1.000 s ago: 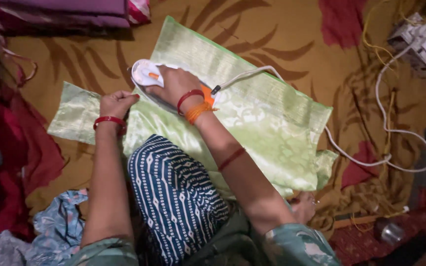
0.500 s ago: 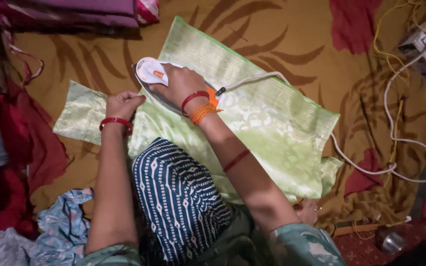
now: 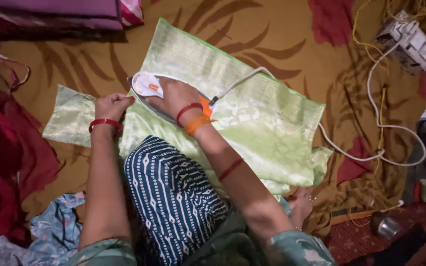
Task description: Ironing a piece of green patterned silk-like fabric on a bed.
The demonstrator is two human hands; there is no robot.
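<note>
From the head camera, looking straight down: my right hand is closed around the handle of the white iron, my grip wrapped tight enough that the handle itself is hidden under my fingers — only the pointed nose and an orange button show beyond them. The iron sits flat on the pale green cloth, near its upper left part, sole down, so that its weight presses the fabric against the floor covering.

My left hand is curled into a loose fist, pinching the cloth at its left edge just beside the iron. I judge that it holds the fabric taut so it does not bunch under the sole. A narrower green flap spreads out past that hand.

The cloth lies on a mustard bedspread with dark leaf shapes and red patches, spread wide, which gives a soft, flat base. My knee in blue patterned fabric rests on the near edge of the cloth.

The white cord runs from the back of the iron, across the cloth, and loops to a white socket box at the upper right — slack, well apart from the sole. I see no packages or readable labels.
</note>
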